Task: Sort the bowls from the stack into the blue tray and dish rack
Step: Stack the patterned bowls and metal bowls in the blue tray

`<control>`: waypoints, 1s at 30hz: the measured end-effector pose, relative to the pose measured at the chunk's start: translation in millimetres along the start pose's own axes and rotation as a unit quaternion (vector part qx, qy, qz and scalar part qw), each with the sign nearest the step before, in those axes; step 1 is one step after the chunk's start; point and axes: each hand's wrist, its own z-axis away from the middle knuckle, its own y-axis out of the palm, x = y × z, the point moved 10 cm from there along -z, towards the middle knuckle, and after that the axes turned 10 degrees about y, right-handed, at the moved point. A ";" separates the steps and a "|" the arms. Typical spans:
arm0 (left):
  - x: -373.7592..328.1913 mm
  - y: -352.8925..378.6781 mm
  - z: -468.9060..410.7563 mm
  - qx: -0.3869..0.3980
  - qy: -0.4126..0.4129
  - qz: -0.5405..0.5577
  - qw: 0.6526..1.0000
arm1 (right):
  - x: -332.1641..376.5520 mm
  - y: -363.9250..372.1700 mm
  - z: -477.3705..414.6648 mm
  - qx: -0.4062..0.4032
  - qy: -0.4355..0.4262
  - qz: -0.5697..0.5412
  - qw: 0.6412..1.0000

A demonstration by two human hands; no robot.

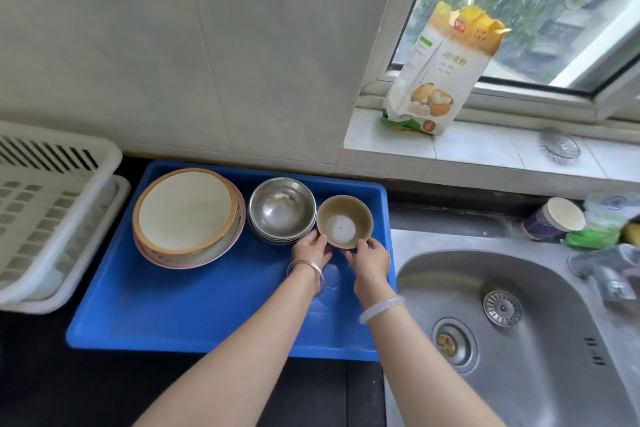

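Observation:
A small tan bowl with a white bottom sits at the back right of the blue tray. My left hand grips its near left rim and my right hand grips its near right rim. Left of it stands a stack of steel bowls. Further left lies a stack of wide cream plates with orange rims. The white dish rack stands left of the tray, with nothing visible inside it.
A steel sink lies right of the tray, with a paper cup and green items behind it. A flour bag and a metal strainer rest on the window sill. Dark counter runs along the front.

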 end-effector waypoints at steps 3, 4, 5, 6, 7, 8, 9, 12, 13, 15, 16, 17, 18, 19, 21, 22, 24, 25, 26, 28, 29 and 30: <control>1.0 2.2 -5.9 -0.008 0.016 0.011 1.000 | 1.9 4.5 -3.3 0.014 0.007 -0.025 1.000; 1.5 3.0 -7.0 -0.009 0.019 0.013 1.000 | 2.5 5.2 -3.3 0.019 0.009 -0.029 0.999; 1.9 4.2 -7.5 -0.010 0.021 0.017 1.000 | 3.2 5.8 -3.1 0.024 0.010 -0.031 0.999; 2.1 5.6 -7.7 -0.009 0.022 0.024 0.999 | 3.7 6.1 -2.7 0.028 0.012 -0.032 0.999; 2.1 6.9 -7.9 -0.009 0.023 0.033 0.999 | 4.2 6.5 -2.5 0.033 0.015 -0.034 0.999; 2.0 7.5 -7.9 -0.011 0.024 0.039 0.999 | 4.4 7.1 -2.1 0.038 0.018 -0.036 0.998; 1.7 7.6 -8.0 -0.013 0.026 0.044 0.999 | 4.5 7.9 -1.4 0.044 0.022 -0.038 0.998; 0.6 8.7 -6.3 -0.005 0.024 0.053 0.998 | 5.7 9.1 2.0 0.058 0.028 -0.028 0.997; 0.6 9.6 -4.8 0.003 0.022 0.055 0.998 | 6.0 8.9 3.2 0.061 0.027 -0.020 0.998; 0.5 9.1 -0.4 0.015 0.021 0.040 0.999 | 6.8 8.0 6.0 0.068 0.024 -0.001 0.997; 0.0 6.3 2.2 0.016 0.024 0.015 0.999 | 7.1 6.9 7.6 0.070 0.021 0.010 0.997; -1.4 1.7 5.2 0.014 0.030 -0.016 0.999 | 7.5 5.3 9.9 0.070 0.017 0.024 0.997; -3.2 -4.1 8.1 0.010 0.036 -0.050 0.998 | 7.8 3.4 12.6 0.069 0.013 0.042 0.997; -5.1 -10.4 11.4 0.009 0.042 -0.082 0.996 | 7.8 0.6 15.6 0.065 0.005 0.068 0.996; -13.8 -22.7 21.3 0.016 0.065 -0.151 0.986 | 10.0 -4.3 24.3 0.055 -0.028 0.127 0.990; -20.0 -29.0 27.9 0.023 0.079 -0.186 0.979 | 11.2 -6.0 30.4 0.053 -0.049 0.150 0.986; -35.1 -43.5 43.9 0.033 0.111 -0.246 0.962 | 12.0 -5.4 48.7 0.058 -0.092 0.194 0.975; -43.5 -52.9 52.4 0.033 0.127 -0.270 0.954 | 10.8 -1.4 60.9 0.072 -0.111 0.214 0.968; -52.1 -64.5 61.4 0.028 0.142 -0.293 0.945 | 8.0 5.1 74.7 0.093 -0.126 0.230 0.961; -69.0 -93.5 81.4 0.006 0.169 -0.330 0.929 | -1.9 23.8 104.9 0.141 -0.145 0.258 0.945; -77.3 -110.4 93.0 -0.009 0.182 -0.340 0.923 | -9.3 35.7 120.7 0.165 -0.152 0.276 0.935; -84.9 -129.6 105.6 -0.026 0.193 -0.344 0.918 | -18.4 49.1 136.6 0.188 -0.157 0.295 0.924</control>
